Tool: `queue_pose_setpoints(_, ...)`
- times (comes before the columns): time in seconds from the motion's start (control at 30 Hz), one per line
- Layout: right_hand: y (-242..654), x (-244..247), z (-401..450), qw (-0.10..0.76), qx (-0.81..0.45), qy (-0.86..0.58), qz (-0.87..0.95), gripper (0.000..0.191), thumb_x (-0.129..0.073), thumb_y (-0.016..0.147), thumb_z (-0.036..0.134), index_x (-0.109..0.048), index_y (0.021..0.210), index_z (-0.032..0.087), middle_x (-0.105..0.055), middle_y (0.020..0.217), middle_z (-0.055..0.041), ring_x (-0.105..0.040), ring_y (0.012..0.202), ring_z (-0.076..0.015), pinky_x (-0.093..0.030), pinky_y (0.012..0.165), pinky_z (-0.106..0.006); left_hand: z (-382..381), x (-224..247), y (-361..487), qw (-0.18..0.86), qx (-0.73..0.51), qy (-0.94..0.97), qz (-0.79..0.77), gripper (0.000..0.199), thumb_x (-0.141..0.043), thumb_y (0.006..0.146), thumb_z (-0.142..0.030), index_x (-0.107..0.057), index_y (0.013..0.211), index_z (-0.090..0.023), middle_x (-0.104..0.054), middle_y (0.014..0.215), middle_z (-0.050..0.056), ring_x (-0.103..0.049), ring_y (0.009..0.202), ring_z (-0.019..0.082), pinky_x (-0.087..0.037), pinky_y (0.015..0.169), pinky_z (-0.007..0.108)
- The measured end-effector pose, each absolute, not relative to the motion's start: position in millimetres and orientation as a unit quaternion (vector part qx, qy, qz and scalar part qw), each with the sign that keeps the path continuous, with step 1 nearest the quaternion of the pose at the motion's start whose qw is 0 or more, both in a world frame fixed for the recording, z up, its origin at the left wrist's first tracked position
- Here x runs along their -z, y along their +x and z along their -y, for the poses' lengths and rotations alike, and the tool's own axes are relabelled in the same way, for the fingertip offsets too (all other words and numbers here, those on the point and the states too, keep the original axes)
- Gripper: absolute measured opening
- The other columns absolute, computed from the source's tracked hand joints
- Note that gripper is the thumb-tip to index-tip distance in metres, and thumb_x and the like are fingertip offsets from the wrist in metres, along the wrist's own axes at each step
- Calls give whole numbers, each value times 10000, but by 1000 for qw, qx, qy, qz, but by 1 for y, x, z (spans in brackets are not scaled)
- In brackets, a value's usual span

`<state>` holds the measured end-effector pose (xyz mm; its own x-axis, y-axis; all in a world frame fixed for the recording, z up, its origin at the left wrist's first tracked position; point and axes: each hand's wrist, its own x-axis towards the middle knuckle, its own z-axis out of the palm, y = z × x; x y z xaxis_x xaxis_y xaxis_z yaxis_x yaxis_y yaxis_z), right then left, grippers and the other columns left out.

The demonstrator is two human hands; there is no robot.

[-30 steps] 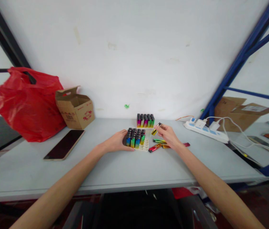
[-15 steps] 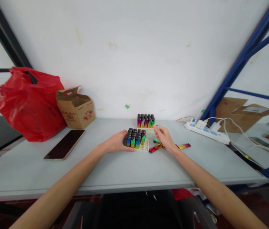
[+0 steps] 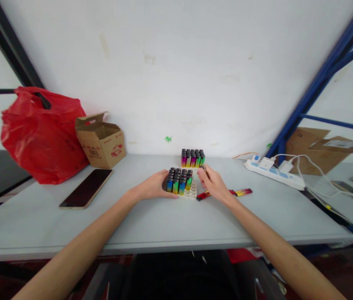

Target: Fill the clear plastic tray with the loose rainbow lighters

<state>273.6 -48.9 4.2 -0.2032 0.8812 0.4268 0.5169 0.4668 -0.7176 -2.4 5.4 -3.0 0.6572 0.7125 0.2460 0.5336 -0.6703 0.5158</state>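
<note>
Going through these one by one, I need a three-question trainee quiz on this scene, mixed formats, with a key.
1. Multiple choice: what is the left hand touching?
A) The red bag
B) The front tray of lighters
C) The power strip

2. True or false: some slots at the right side of the front tray hold no lighter.

3. Fill in the blank: the phone lies in front of an open cardboard ____, on the person's left.

Key: 1. B; 2. True; 3. box
</note>
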Motion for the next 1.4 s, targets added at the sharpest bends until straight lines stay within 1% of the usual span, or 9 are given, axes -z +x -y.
queue_pose_setpoints(0.13,275,-9,52,383,-104,-437,807,394,-368,1069,528,-495,839,235,-599,848,-48,-580,796,-205,-452,742,-322,-8,8,-4,205,-224,886,-351,802,-839,637,-656,-630,1297,-251,-692,1204,91,-653,1099,344,-510,955,447)
queue_pose_setpoints(0.3,273,-8,54,324,-101,-452,825,451,-412,1059,549,-431,724,247,-569,657,-2,-514,601,-180,-399,635,-314,-8,8,-3,198,-223,886,-355,796,-837,632,-669,-634,1281,-257,-690,1205,91,-657,1091,346,-514,938,448)
queue_pose_setpoints(0.47,271,0,55,304,-136,-439,835,399,-484,1044,555,-563,834,224,-733,793,-40,-663,699,-203,-441,669,-297,-6,5,-2,193,-220,887,-357,807,-837,632,-675,-633,1281,-240,-687,1197,100,-654,1094,346,-513,948,445)
queue_pose_setpoints(0.7,265,6,50,209,10,-452,867,396,-534,1043,498,-649,846,174,-754,851,-94,-662,707,-204,-440,738,-318,-5,4,-1,187,-225,890,-349,812,-836,637,-687,-639,1278,-228,-692,1194,107,-654,1093,342,-511,962,445)
queue_pose_setpoints(0.87,283,-16,52,252,-52,-454,853,472,-402,1084,513,-633,823,195,-695,755,-38,-606,676,-177,-417,676,-296,-2,0,-1,196,-216,889,-354,816,-826,659,-687,-628,1302,-226,-685,1219,102,-650,1118,341,-512,993,453)
queue_pose_setpoints(1.0,332,-34,55,301,-99,-469,825,394,-452,1061,493,-693,990,189,-744,972,-70,-663,844,-196,-479,747,-297,-1,0,-2,199,-210,884,-368,837,-824,650,-702,-630,1297,-208,-684,1224,109,-655,1107,350,-517,982,453)
queue_pose_setpoints(1.17,389,-27,72,234,-104,-497,829,377,-620,959,530,-746,1114,209,-723,1135,-111,-664,1019,-262,-505,930,-393,-3,2,-3,200,-216,887,-357,813,-819,653,-704,-637,1285,-227,-696,1219,101,-660,1113,339,-521,970,424)
queue_pose_setpoints(1.27,399,-15,82,185,-120,-496,840,360,-637,945,535,-761,1070,221,-721,1125,-116,-646,1072,-287,-480,991,-440,-4,1,-3,200,-218,887,-355,816,-827,642,-700,-642,1281,-226,-697,1221,100,-660,1110,341,-521,966,423)
queue_pose_setpoints(1.4,398,-8,85,209,-161,-504,822,351,-633,945,548,-721,981,209,-733,1006,-92,-659,952,-262,-509,893,-408,-3,0,-3,193,-208,888,-363,810,-817,657,-706,-639,1274,-212,-690,1211,106,-660,1081,340,-527,951,443)
